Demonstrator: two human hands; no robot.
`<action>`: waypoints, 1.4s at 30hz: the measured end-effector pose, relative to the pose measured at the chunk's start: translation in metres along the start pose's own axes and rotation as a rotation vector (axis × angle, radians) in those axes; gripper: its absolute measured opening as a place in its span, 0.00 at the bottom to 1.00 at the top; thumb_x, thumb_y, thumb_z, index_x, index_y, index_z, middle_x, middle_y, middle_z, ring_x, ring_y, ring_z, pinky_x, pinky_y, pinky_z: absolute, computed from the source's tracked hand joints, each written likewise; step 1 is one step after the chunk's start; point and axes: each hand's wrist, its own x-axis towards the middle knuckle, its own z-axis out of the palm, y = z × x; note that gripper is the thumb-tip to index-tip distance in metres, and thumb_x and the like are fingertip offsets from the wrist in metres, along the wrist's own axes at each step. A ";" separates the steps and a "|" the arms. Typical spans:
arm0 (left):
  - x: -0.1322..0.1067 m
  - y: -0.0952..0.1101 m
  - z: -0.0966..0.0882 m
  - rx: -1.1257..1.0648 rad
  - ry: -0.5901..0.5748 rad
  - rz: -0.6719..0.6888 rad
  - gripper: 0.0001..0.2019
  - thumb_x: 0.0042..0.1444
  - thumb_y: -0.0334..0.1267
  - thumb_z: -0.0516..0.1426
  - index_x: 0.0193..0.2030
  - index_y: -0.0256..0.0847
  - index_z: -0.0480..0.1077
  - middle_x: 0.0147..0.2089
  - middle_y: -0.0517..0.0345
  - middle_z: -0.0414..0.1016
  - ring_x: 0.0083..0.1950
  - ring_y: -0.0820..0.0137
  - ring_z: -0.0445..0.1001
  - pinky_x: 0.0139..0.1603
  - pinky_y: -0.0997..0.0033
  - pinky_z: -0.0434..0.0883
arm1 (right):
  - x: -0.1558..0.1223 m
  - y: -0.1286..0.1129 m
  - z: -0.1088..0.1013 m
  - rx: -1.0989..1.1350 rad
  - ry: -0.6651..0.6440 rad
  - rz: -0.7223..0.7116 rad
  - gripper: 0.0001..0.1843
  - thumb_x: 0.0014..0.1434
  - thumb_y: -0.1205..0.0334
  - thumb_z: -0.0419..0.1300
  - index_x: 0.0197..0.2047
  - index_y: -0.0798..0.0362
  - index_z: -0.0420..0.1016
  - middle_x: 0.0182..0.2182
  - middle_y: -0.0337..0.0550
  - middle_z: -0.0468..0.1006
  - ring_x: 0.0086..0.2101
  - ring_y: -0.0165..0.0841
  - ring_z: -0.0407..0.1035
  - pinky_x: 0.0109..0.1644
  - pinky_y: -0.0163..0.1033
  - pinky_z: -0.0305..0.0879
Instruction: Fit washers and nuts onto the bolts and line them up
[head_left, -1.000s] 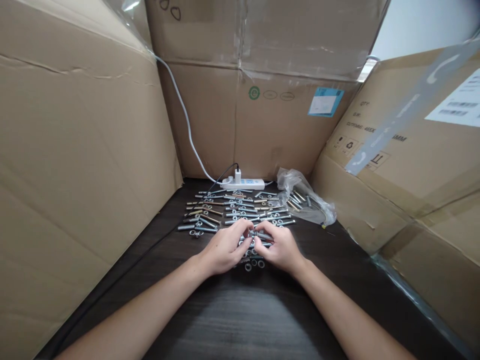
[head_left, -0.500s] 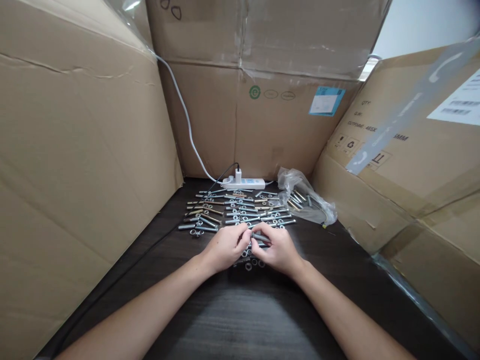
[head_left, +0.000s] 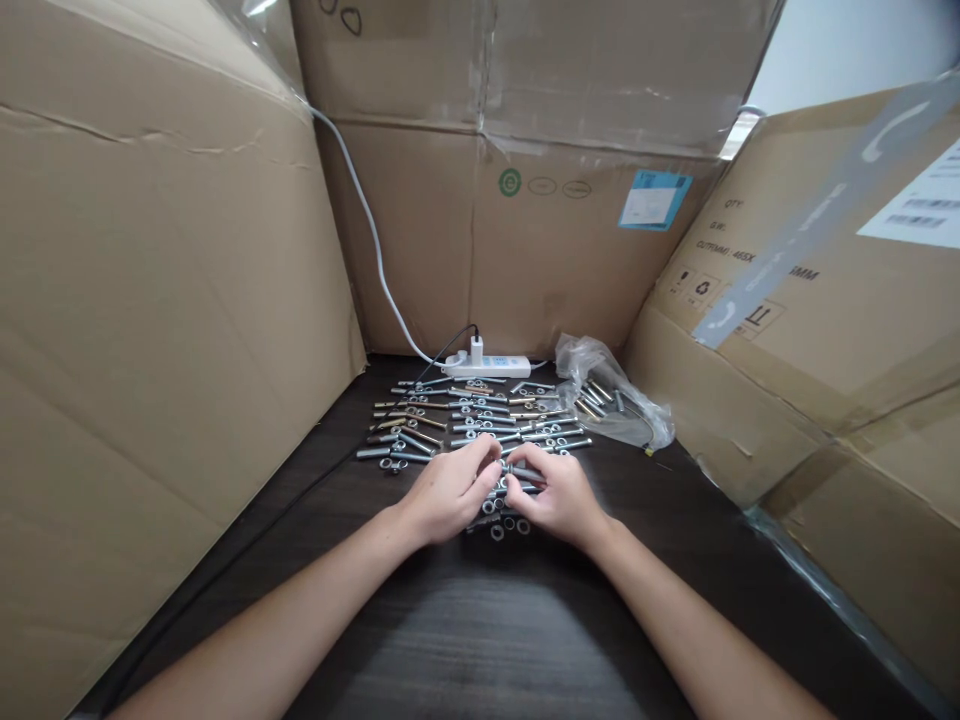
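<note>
A grey metal bolt point(head_left: 525, 474) was held above the dark table point(head_left: 480, 640), between the two hands and over the near end of the laid-out hardware. It was pinched between the thumb and fingers of the right hand point(head_left: 559, 495), its other end pointed toward the left hand point(head_left: 450, 490). The left thumb and curled fingers were held narrowly apart at that end; whether anything was gripped by them could not be told. Below and just in front of the hands, loose washers point(head_left: 497, 533) were seen, partly covered by the fingers. Farther back, silver and brass-coloured bolts point(head_left: 484, 421) were laid in rough rows, with small rings and nuts scattered among them. Beyond these a white power strip point(head_left: 487, 367) was set before a cardboard box point(head_left: 420, 230), and a clear plastic bag point(head_left: 649, 425) holding more metal pieces was placed to the right.
</note>
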 end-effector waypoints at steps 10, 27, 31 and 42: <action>-0.001 0.000 0.000 -0.011 -0.107 0.004 0.08 0.62 0.38 0.45 0.45 0.43 0.61 0.35 0.61 0.69 0.33 0.70 0.67 0.35 0.72 0.62 | 0.000 0.001 0.000 0.050 -0.008 0.031 0.05 0.52 0.62 0.57 0.34 0.52 0.71 0.23 0.36 0.75 0.22 0.28 0.68 0.27 0.30 0.61; 0.006 -0.012 0.022 -0.471 0.005 -0.067 0.19 0.63 0.49 0.42 0.26 0.39 0.55 0.25 0.63 0.56 0.27 0.76 0.55 0.27 0.75 0.58 | 0.000 -0.004 -0.002 0.008 0.036 -0.027 0.06 0.52 0.63 0.56 0.35 0.52 0.71 0.22 0.35 0.74 0.21 0.27 0.67 0.27 0.30 0.60; 0.008 -0.009 0.019 -0.819 -0.029 -0.299 0.20 0.61 0.52 0.45 0.25 0.39 0.54 0.21 0.68 0.47 0.20 0.80 0.45 0.19 0.78 0.48 | 0.001 -0.003 -0.005 0.003 0.082 -0.012 0.05 0.52 0.63 0.57 0.34 0.52 0.71 0.22 0.35 0.73 0.21 0.27 0.66 0.26 0.30 0.59; 0.007 -0.001 0.013 -1.440 -0.237 -0.603 0.09 0.58 0.42 0.46 0.30 0.39 0.56 0.24 0.67 0.49 0.18 0.82 0.42 0.17 0.81 0.43 | 0.000 0.003 -0.004 0.043 0.027 0.000 0.11 0.59 0.58 0.57 0.45 0.50 0.73 0.36 0.39 0.80 0.29 0.28 0.73 0.33 0.30 0.65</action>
